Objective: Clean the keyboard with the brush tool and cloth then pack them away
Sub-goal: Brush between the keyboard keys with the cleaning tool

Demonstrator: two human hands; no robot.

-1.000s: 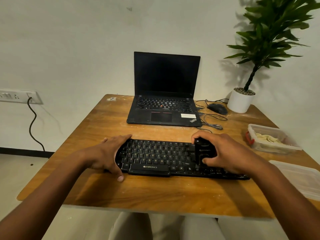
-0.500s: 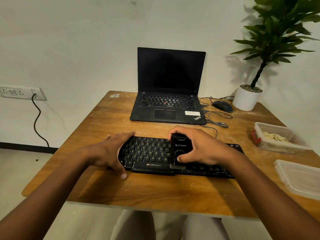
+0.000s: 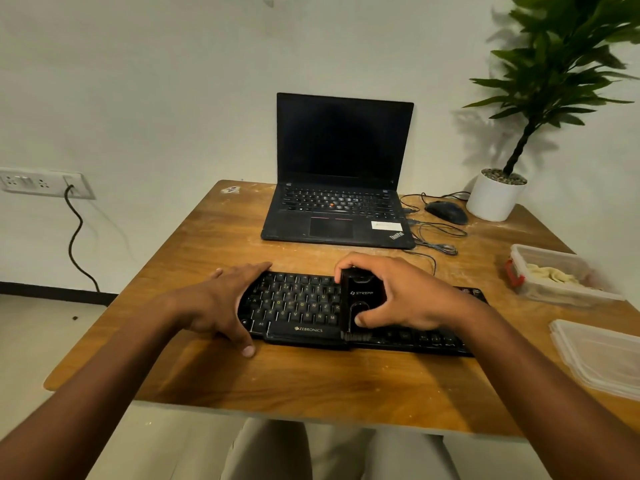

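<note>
Left hand (image 3: 221,303) spread flat, fingers relaxed, pinning keyboard (image 3: 304,306) by its left end near the table (image 3: 311,382) front edge, probably against sliding. Right hand (image 3: 405,296) curled round brush tool (image 3: 362,301), bristles down on mid-keys, likely for sweeping.

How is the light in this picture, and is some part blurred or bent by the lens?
Head view: dim warm light; the plant throws a soft shadow on the wall and looks smeared. The wide lens bends the table edges. The keyboard lettering reads sharply; no strong glare, the laptop screen is dark.
</note>
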